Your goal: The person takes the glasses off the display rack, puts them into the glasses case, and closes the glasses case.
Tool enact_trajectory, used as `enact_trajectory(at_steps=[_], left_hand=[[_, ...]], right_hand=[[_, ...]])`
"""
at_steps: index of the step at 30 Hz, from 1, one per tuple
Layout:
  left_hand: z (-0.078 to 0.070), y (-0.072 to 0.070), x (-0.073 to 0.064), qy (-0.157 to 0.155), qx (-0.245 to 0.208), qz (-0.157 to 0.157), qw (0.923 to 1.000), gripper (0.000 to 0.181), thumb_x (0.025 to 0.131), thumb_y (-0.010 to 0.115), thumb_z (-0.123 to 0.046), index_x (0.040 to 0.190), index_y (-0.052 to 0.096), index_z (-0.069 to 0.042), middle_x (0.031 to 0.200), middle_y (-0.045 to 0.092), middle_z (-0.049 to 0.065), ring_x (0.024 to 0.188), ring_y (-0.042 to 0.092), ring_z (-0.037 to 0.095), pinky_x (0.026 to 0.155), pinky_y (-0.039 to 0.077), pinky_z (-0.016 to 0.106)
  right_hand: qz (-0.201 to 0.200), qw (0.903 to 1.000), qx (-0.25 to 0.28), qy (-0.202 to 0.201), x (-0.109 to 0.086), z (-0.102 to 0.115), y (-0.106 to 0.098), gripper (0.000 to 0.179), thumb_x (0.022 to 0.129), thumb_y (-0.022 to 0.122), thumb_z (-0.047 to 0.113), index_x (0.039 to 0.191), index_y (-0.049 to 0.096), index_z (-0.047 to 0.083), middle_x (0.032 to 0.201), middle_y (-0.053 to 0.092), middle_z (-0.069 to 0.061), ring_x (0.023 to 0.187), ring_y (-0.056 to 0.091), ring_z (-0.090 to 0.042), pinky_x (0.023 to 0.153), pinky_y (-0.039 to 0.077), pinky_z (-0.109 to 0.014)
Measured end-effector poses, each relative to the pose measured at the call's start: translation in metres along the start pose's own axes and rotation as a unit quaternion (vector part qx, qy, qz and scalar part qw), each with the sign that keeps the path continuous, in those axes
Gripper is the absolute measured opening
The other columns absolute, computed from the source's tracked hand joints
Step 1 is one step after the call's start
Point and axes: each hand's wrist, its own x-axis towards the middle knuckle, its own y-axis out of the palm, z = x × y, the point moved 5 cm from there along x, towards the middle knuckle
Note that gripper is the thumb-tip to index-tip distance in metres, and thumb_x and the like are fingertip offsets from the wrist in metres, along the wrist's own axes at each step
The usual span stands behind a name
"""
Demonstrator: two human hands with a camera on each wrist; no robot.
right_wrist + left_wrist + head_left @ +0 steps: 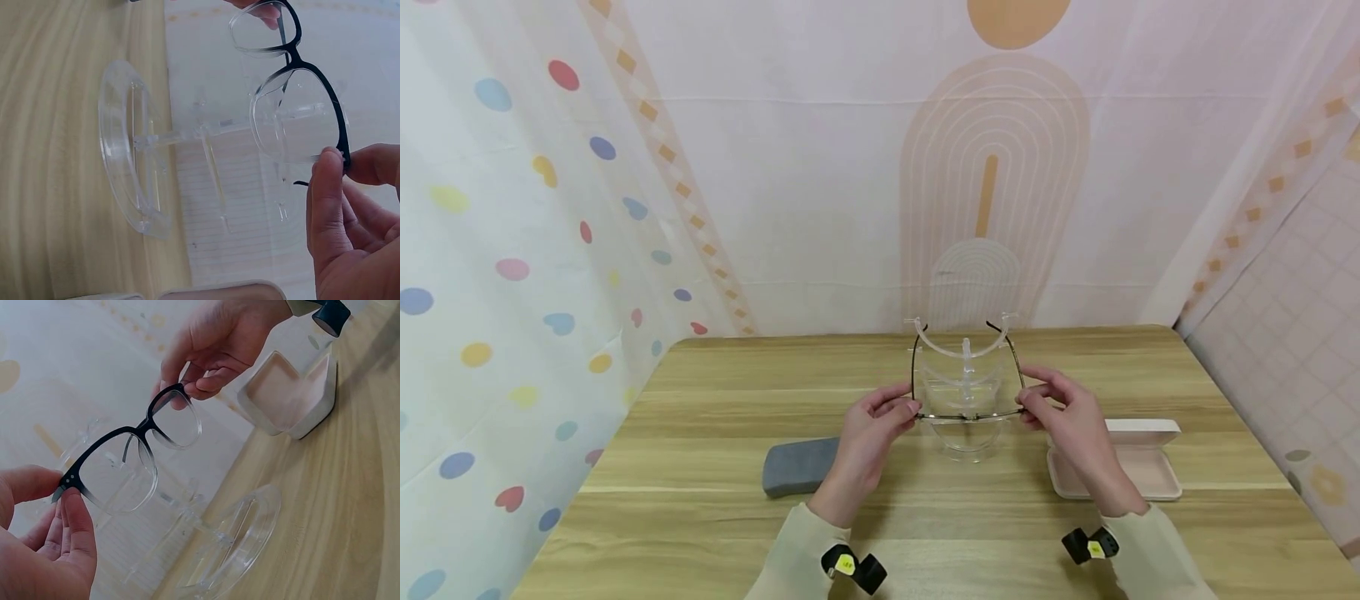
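Note:
Both hands hold a pair of eyeglasses (145, 427) with a black upper frame that turns clear along the bottom. My left hand (871, 433) pinches one front corner between thumb and fingers. At the opposite corner, the right hand (1075, 429) grips the frame near its hinge. The temples are unfolded and point away from me, toward the top of a clear tiered display stand (115, 144). In the head view the eyeglasses overlap this stand, their temple tips beside its uppermost curved arm.
A closed grey glasses case (799, 467) lies left of the stand, partly behind the left wrist. To the right, an open white case (1159, 477) with a pale pink lining sits partly behind the right forearm. A patterned curtain (805, 208) hangs behind the wooden table (715, 467).

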Motion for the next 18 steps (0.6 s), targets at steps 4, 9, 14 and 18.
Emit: enact_trajectory(at_steps=[4,9,14,18], left_hand=[[0.000,-0.002,-0.005,-0.002,0.014,0.001,0.9999,0.035,0.093,0.071,0.002,0.126,0.064,0.008,0.098,0.070,0.005,0.094,0.070,0.017,0.084,0.058,0.027],[0.002,-0.004,-0.012,0.008,0.032,0.011,0.9994,0.038,0.092,0.073,0.001,0.127,0.064,0.010,0.097,0.071,0.005,0.092,0.071,0.017,0.084,0.059,0.028],[0.005,-0.008,-0.017,0.010,0.039,0.019,0.9990,0.039,0.091,0.073,0.001,0.127,0.064,0.011,0.100,0.072,0.009,0.094,0.071,0.019,0.084,0.059,0.028],[0.008,-0.011,-0.021,0.006,0.052,0.023,0.9983,0.036,0.091,0.073,0.001,0.124,0.065,0.012,0.104,0.073,0.014,0.093,0.071,0.017,0.083,0.059,0.027]], right_hand=[[0.009,0.9999,-0.006,-0.001,-0.005,-0.002,0.000,0.042,0.101,0.064,0.006,0.141,0.057,-0.003,0.101,0.071,-0.016,0.078,0.073,-0.015,0.075,0.063,-0.032],[0.023,0.9996,-0.016,-0.004,-0.010,-0.006,0.000,0.046,0.100,0.063,0.005,0.144,0.054,-0.002,0.103,0.072,-0.019,0.080,0.074,-0.020,0.073,0.063,-0.031],[0.039,0.9991,-0.014,0.012,-0.015,-0.009,0.001,0.049,0.099,0.065,0.004,0.146,0.051,-0.004,0.105,0.071,-0.022,0.080,0.074,-0.019,0.074,0.063,-0.031],[0.050,0.9981,-0.017,0.030,-0.019,-0.012,0.003,0.049,0.099,0.066,0.004,0.144,0.050,-0.009,0.105,0.070,-0.021,0.082,0.074,-0.021,0.075,0.063,-0.031]])
